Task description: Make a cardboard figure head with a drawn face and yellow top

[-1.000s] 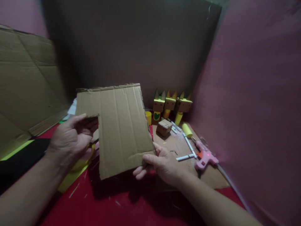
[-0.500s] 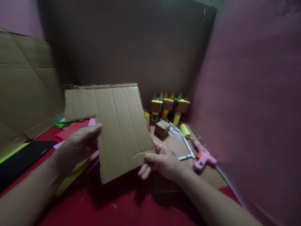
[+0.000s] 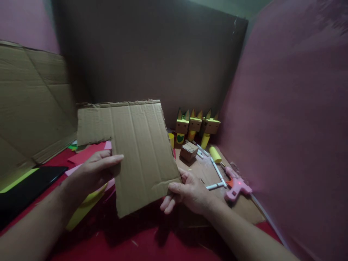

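Left of the cardboard sheet (image 3: 141,156), the person's left hand (image 3: 99,168), wrist and left forearm (image 3: 40,221) are bare. Right of it, the right hand (image 3: 193,192) and rounded right forearm (image 3: 241,224) are bare too.

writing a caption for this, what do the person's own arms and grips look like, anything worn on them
The left grip and right grip are human hands, with no gloves and no rings showing. The left forearm and right forearm are bare up to the picture's edge: no sleeve, watch, bracelet or marking shows. Some fingers are partly hidden.
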`<act>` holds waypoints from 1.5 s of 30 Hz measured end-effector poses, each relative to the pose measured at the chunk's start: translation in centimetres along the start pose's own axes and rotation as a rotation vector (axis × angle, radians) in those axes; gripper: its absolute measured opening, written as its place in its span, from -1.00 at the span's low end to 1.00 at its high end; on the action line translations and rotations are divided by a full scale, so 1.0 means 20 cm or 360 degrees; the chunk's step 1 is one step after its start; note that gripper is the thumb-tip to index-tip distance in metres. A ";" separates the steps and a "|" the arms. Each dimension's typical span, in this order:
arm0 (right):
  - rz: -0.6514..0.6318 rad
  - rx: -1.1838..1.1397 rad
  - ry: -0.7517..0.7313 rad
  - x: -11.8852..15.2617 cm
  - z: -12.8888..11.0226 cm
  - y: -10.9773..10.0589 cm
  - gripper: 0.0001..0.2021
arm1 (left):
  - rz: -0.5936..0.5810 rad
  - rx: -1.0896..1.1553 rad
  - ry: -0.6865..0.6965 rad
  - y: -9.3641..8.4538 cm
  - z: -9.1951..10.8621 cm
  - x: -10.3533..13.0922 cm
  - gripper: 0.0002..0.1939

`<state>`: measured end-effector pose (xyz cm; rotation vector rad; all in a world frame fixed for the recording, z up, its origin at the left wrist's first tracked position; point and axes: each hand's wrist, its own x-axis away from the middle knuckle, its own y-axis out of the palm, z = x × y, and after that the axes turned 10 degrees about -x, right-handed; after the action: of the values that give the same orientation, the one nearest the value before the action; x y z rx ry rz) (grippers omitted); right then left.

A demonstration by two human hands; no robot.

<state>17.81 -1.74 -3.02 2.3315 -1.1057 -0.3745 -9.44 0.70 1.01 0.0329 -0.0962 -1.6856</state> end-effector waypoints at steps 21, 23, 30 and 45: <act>0.0003 -0.0019 0.0027 0.05 0.00 0.01 -0.47 | -0.0259 0.0124 -0.0291 0.11 -0.02 0.05 -0.60; 0.0024 -0.0033 0.0044 0.06 -0.01 0.02 -0.47 | -0.0258 0.0085 -0.0336 0.09 -0.04 0.06 -0.60; 0.0050 0.0047 0.0229 0.09 -0.03 0.05 -0.60 | -0.0319 -0.0012 -0.0394 0.03 -0.15 0.09 -0.62; -0.0012 -0.0066 0.0338 0.08 0.01 0.05 -0.51 | -0.0366 -0.0063 -0.0467 0.09 -0.07 0.14 -0.14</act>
<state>18.15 -3.58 -2.64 2.2787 -0.9774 -0.1463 -7.81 -2.27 -0.14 -0.2420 -0.2881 -1.9130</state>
